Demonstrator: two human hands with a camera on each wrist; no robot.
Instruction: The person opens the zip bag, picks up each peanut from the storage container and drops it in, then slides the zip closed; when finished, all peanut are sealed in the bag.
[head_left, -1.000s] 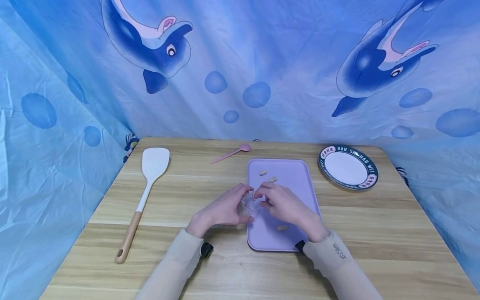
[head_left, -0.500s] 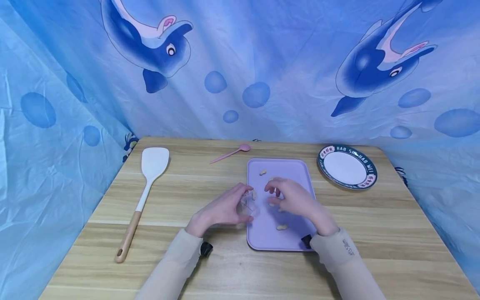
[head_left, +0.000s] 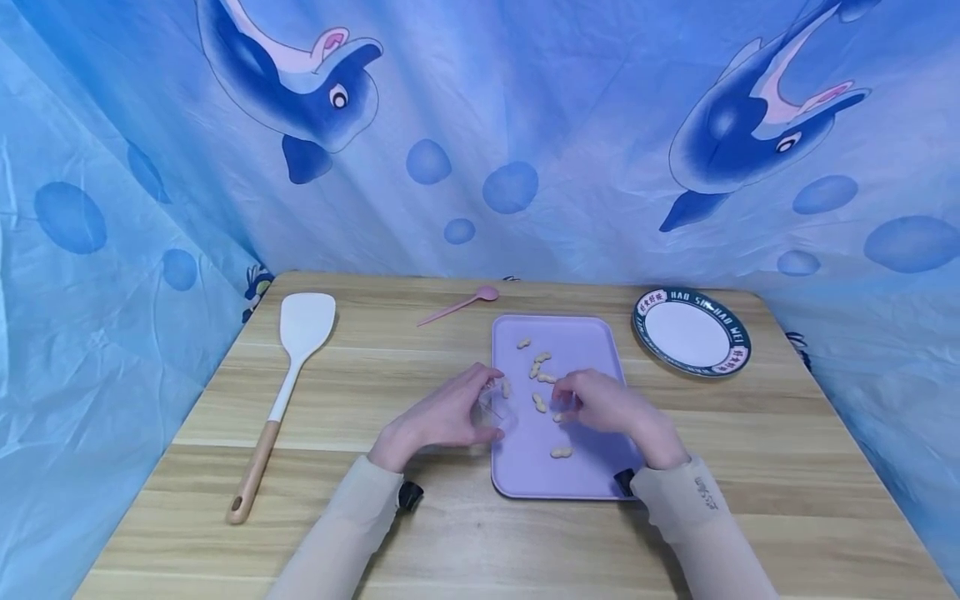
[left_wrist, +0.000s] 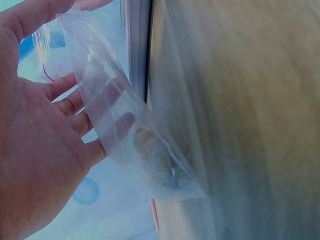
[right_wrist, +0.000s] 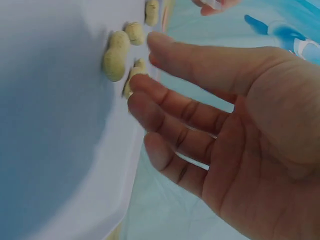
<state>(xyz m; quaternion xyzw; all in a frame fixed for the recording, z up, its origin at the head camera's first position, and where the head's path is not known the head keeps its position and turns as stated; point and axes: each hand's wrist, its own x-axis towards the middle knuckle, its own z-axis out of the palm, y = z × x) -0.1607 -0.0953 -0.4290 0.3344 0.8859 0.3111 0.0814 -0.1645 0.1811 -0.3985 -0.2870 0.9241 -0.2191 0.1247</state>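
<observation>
My left hand [head_left: 446, 410] holds a clear plastic bag [head_left: 493, 408] at the left edge of the lilac tray [head_left: 525, 475], thumb and fingers spread along its mouth. In the left wrist view, brownish peanuts [left_wrist: 155, 155] show through the bag's lower end. Another peanut [head_left: 506, 388] appears at the bag's mouth. Over the tray's right half, my right hand [head_left: 603, 406] reaches down with bent fingers, its tips close to a peanut [head_left: 557, 417]. In the right wrist view a gap separates thumb and fingers, and several unshelled peanuts [right_wrist: 115, 57] lie beyond them.
A pink spoon [head_left: 461, 306] lies behind the tray. On the left is a white spatula [head_left: 306, 329] with a wooden handle. A dark-rimmed white plate [head_left: 688, 333] stands at the back right. A blue dolphin curtain [head_left: 480, 108] hangs behind the wooden table [head_left: 375, 333].
My right hand has gone from the bag's mouth rightward, then down over the tray, uncovering several peanuts. A peanut has come into view at the bag's mouth. My left hand keeps its place.
</observation>
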